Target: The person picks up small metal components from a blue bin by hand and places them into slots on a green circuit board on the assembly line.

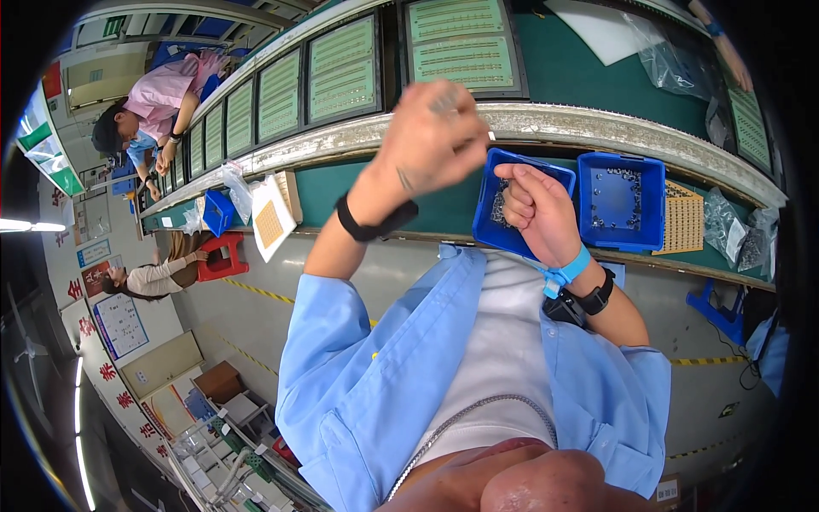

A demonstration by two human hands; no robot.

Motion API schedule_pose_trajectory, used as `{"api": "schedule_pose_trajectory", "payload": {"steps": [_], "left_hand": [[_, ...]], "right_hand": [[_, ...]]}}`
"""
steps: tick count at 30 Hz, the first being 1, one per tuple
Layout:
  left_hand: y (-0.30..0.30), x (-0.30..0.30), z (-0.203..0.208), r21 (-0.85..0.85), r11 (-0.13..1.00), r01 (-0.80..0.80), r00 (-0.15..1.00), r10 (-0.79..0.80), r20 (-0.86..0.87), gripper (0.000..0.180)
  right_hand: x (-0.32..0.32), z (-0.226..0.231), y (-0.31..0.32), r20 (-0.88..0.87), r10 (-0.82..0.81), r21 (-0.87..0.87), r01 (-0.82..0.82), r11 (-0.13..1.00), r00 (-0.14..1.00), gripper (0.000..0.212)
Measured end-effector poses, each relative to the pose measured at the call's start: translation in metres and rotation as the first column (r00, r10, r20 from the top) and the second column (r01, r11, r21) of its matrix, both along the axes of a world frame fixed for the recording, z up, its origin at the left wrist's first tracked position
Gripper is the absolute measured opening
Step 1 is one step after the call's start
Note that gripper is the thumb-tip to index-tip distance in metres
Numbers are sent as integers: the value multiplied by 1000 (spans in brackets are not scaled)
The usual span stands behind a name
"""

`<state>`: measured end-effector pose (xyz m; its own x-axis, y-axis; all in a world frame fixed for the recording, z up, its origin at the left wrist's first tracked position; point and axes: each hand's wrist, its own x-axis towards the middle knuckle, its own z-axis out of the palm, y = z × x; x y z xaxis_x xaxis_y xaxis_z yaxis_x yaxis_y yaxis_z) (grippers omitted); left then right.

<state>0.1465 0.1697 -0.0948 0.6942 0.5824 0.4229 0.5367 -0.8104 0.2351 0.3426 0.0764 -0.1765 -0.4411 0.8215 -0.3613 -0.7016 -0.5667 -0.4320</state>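
My left hand [431, 136] is raised over the metal rail in front of the belt, fingers curled in; a tiny pale speck shows by its fingertips. My right hand [542, 209] is closed, thumb against the bent fingers, above a blue bin [485, 224] of small metal parts. Whatever either hand grips is too small or hidden. Beyond my left hand lies a light green circuit board panel [461, 38] in a black frame. A second blue bin [621, 198], with small dark parts scattered inside, stands right of my right hand.
More framed green panels [343, 68] line the belt to the left. Tan perforated boards [682, 218] and clear bags of parts [725, 226] lie at right. A plastic bag [670, 64] rests beyond the rail. Co-workers sit at left; another person's arm [725, 51] reaches in at top right.
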Motion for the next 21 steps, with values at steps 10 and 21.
{"api": "schedule_pose_trajectory", "payload": {"steps": [10,21], "left_hand": [[101,-4,-50,64,988,-142,987,146,-62,9],[114,-1,-58,175,978,-116,974,146,-172,11]], "right_hand": [[19,-8,-9,-82,40,23,-38,999,996,30],[25,-2,-7,-82,48,8,-48,999,995,30]]}}
